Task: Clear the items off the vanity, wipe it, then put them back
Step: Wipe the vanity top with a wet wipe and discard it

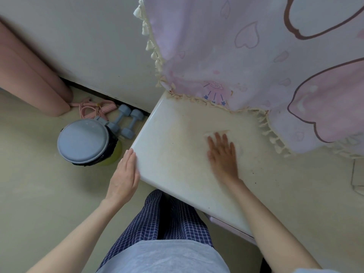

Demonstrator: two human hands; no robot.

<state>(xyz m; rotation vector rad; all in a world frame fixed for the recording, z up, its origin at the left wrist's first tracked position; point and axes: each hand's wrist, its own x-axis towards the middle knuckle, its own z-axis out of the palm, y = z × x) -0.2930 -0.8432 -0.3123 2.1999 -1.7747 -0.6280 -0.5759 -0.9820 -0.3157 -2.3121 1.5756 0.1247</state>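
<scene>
Clearly mid-wipe: vanity (177,174) top already bare of items, at least in the part within view, with only the tasselled pink curtain (256,56) hanging down onto its back edge. Right hand (223,154) laid flat on the surface, fingers straight and close together, pressing a pale wipe (213,133) whose edge peeks out past the fingertips (217,135); blurred, so likely sweeping. Left hand (126,174) set against the near left corner of the top, fingers straight and together, palm against the rim, gripping nothing, apparently just bracing. To do this step well: keep the palm flat and the pressure even, work in overlapping strokes from the curtain side toward the front edge, and carry the dark specks scattered on the right part of the top off the rim rather than smearing them about. Worth lifting the tassel fringe aside to reach the yellowish strip beneath it. Refold the wipe once soiled. Down on the floor to the left, a lidded bin (84,141), two dumbbells (128,121) and a pink skipping rope (92,110), well clear of the work.
</scene>
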